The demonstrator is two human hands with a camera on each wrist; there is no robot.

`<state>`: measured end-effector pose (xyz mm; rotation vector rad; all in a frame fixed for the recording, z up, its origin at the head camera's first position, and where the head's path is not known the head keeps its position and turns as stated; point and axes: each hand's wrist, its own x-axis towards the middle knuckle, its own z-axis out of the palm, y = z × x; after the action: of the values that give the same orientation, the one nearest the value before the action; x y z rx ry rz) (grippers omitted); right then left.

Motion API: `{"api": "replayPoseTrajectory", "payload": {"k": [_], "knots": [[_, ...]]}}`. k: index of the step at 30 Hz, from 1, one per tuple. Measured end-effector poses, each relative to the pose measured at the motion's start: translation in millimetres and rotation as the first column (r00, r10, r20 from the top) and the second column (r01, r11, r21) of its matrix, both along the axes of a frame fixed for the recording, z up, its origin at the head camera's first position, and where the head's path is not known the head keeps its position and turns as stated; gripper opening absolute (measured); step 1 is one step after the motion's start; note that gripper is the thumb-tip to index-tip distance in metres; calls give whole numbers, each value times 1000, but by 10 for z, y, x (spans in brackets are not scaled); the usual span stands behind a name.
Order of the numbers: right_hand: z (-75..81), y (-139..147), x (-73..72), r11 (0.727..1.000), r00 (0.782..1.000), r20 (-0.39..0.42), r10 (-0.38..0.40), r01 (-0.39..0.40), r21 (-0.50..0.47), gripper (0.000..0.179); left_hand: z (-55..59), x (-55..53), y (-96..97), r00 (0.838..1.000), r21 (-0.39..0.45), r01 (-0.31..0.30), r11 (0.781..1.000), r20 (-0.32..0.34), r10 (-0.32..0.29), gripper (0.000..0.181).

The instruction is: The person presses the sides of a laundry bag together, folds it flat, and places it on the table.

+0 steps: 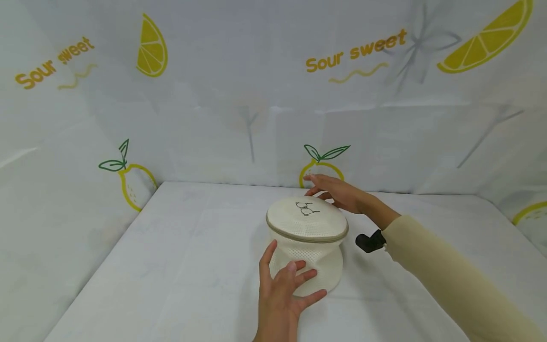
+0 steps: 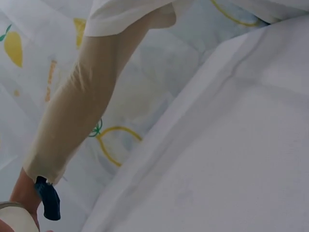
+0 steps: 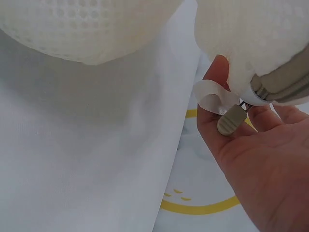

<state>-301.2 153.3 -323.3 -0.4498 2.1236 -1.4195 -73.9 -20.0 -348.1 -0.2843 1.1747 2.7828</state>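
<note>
A cream mesh laundry bag [image 1: 307, 221] stands upright on the white table, its round lid printed with a small dark line drawing. My left hand [image 1: 279, 294] is at the bag's front, fingers spread and overlapping the mesh side. Behind the lid's back edge is my right hand [image 1: 339, 192], its fingers loosely extended. The right wrist view shows that hand [image 3: 265, 154] close against the bag, beside the beige zipper [image 3: 285, 77]. A zipper pull [image 3: 231, 121] and a pale fabric loop [image 3: 212, 96] hang there over the fingers. The left wrist view barely catches the bag [image 2: 19, 217].
The white-covered table [image 1: 192, 256] extends around the bag. A white curtain [image 1: 213, 95] with lemon prints and lettering rises behind and beside it. A dark strap piece [image 1: 369, 241] sticks out from the right sleeve [image 1: 436, 270].
</note>
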Motion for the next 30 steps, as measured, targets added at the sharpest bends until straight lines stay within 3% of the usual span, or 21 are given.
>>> {"api": "replayPoseTrajectory", "payload": {"k": [4, 7, 13, 18, 22, 27, 30], "knots": [[1, -34, 36, 1000, 1000, -9, 5, -6, -21, 56, -62, -76, -15, 999, 22, 32, 999, -13, -32, 63], [-3, -65, 66, 999, 999, -20, 33, -34, -23, 57, -111, -122, -34, 997, 37, 50, 998, -58, -48, 63], [-46, -93, 131, 995, 990, -106, 92, -95, -18, 53, -171, -201, -19, 993, 83, 27, 996, -121, -17, 68], [-111, -119, 172, 990, 970, -199, 139, -135, 33, 49, -218, -252, -11, 985, 44, 16, 999, -170, -8, 67], [-156, -149, 207, 987, 970, -188, 156, -147, 60, 45, -271, -299, -21, 983, 9, 19, 1000, -181, -17, 63], [-226, -174, 228, 987, 970, -181, 162, -160, 30, 41, -364, -358, 35, 983, -20, -61, 998, -172, 56, 68], [-266, -183, 232, 985, 967, -192, 169, -172, 0, 38, -414, -376, 82, 975, -101, -144, 984, -186, 123, 70]]}}
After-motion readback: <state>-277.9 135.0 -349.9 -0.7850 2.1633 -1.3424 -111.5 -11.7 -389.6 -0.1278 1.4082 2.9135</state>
